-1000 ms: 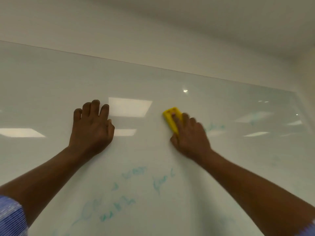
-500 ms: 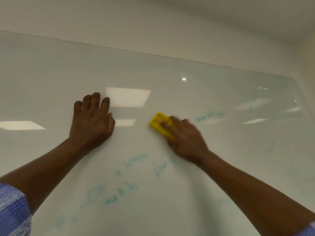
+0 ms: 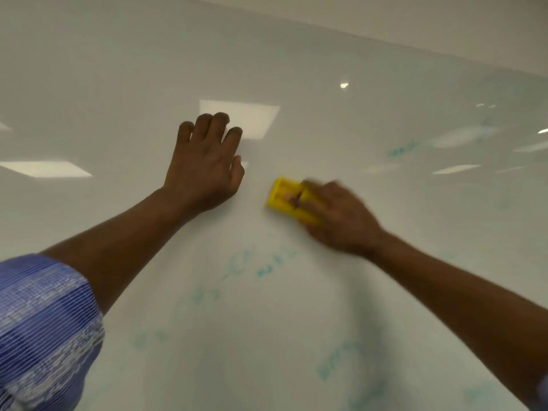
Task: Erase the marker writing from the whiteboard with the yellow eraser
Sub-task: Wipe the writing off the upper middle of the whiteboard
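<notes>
The glossy whiteboard [image 3: 296,69] fills most of the view. My right hand [image 3: 338,218] presses the yellow eraser [image 3: 284,197] flat against it, slightly blurred by motion, fingers over the eraser's right half. My left hand [image 3: 204,164] rests flat on the board to the eraser's left, fingers slightly apart and holding nothing. Faint teal marker writing [image 3: 275,262] lies just below the eraser. More teal marks [image 3: 403,149] sit up to the right, and other teal scribbles [image 3: 341,360] show at the lower right.
The board's top edge meets a plain wall [image 3: 444,22] above. Ceiling light reflections [image 3: 252,114] show on the board. My blue striped sleeve [image 3: 44,330] fills the lower left corner.
My right hand has swept the eraser left and down across the board. The writing just right of centre is gone. My view has shifted, and my left hand stays planted.
</notes>
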